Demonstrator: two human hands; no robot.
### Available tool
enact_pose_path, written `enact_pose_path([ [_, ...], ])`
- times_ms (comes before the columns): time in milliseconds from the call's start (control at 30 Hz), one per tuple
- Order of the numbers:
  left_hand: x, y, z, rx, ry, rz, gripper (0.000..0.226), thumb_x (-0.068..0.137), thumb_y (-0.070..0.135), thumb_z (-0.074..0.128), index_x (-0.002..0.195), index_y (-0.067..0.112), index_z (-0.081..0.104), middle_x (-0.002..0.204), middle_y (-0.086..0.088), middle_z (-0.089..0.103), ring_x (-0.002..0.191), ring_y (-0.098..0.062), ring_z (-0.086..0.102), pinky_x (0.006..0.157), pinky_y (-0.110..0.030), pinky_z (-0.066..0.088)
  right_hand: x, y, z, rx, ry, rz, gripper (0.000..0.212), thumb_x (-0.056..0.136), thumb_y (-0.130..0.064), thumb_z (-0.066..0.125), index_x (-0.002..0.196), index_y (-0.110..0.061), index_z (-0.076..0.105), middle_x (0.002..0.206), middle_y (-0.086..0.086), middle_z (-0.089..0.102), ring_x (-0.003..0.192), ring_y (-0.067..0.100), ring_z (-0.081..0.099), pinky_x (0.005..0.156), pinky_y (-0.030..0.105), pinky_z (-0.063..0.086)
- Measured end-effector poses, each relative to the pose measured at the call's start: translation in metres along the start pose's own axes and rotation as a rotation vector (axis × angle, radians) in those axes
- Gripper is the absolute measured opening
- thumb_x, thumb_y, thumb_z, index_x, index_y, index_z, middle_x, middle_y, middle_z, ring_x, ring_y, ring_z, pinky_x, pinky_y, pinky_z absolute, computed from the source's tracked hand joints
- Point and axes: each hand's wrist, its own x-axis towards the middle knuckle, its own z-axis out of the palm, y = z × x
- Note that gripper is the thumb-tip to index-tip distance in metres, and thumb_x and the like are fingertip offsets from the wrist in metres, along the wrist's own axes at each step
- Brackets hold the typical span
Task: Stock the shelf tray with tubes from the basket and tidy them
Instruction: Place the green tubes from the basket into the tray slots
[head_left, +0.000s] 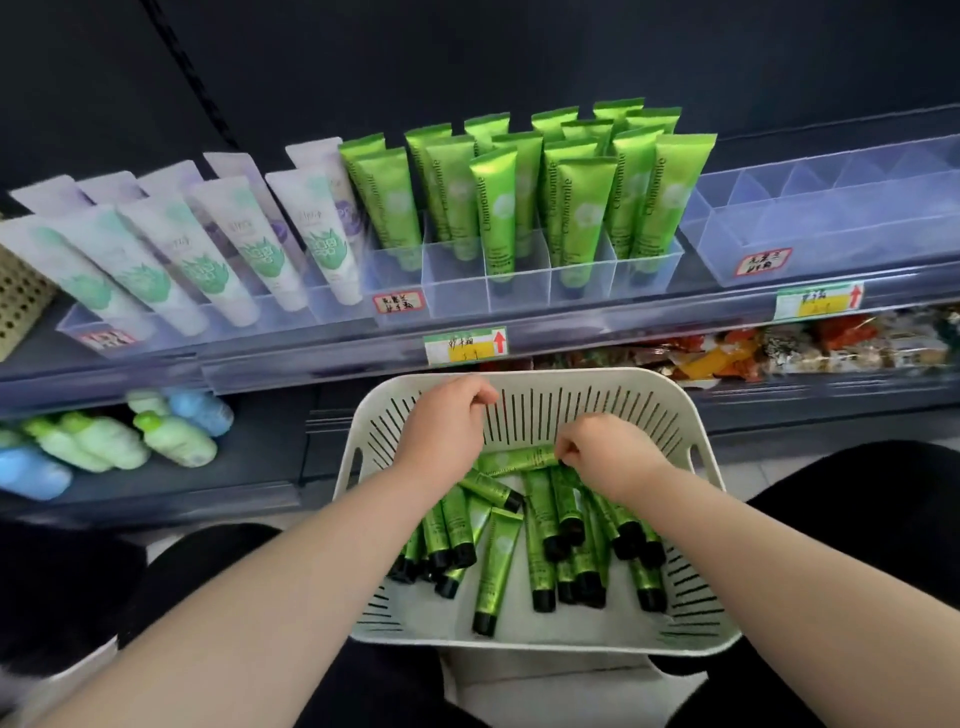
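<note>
Head view, right hand (605, 454) pinching tube (511, 460) — fingertips hidden, left hand (444, 431) curled

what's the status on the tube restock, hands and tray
Right hand pinching a green tube in the basket; left hand curled, empty above it. Shelf tray partly filled with upright green tubes. Nothing blocking.

Green black-capped tubes (496, 558) in a slotted white basket (524, 387); clear shelf tray (519, 296).
</note>
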Motion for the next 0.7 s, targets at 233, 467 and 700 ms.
enact_pose_path([
  [233,-0.022,-0.049,0.018,0.153,-0.237,-0.357,0.045,0.087,-0.008,0.05,0.124,0.013,0.061,0.125,-0.005,0.061,0.113,-0.022,0.058,0.093,-0.032,0.048,0.033,-0.018,0.045,-0.03,-0.157,0.028,0.032,0.09,-0.004,0.048,0.112,-0.022,0.063,0.111,0.003,0.062,0.099,0.024,0.059,0.086,0.038,0.052],
  [467,-0.023,-0.058,0.03,0.149,-0.25,-0.428,0.049,0.087,-0.005,0.053,0.131,0.016,0.056,0.127,-0.003,0.058,0.111,-0.021,0.058,0.094,-0.034,0.049,0.071,-0.046,0.093,-0.023,-0.265,0.0,0.052,0.086,0.003,0.052,0.132,-0.018,0.044,0.115,0.01,0.061,0.098,0.03,0.061,0.08,0.04,0.055],
  [700,-0.017,-0.068,0.037,0.103,-0.268,-0.462,0.047,0.088,-0.003,0.054,0.132,0.016,0.055,0.127,-0.001,0.058,0.112,-0.018,0.057,0.095,-0.031,0.048,0.084,-0.06,0.116,-0.065,-0.258,-0.014,0.057,0.084,0.003,0.052,0.133,-0.015,0.03,0.098,0.009,0.06,0.084,0.03,0.059,0.066,0.038,0.051],
])
